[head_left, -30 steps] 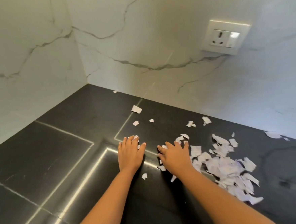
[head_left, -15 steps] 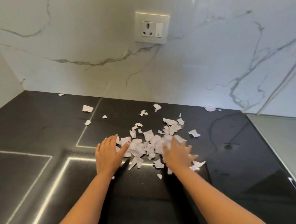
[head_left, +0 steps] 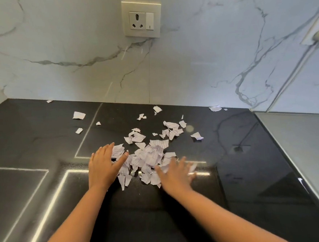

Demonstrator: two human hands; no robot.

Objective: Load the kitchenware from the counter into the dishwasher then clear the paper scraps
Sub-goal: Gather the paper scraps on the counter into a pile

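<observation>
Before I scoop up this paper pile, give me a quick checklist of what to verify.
1. Left hand flat against the pile: ok.
2. Right hand set against the pile: cannot tell, blurred.
3. All scraps gathered: not ok; a stray scrap and others lie near the wall.
4. Kitchenware off the counter: cannot tell, only this corner shows.
5. Bin within reach: cannot tell, none in view.

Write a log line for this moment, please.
left hand: flat, touching paper pile | right hand: flat, blurred | stray scraps: near wall
</observation>
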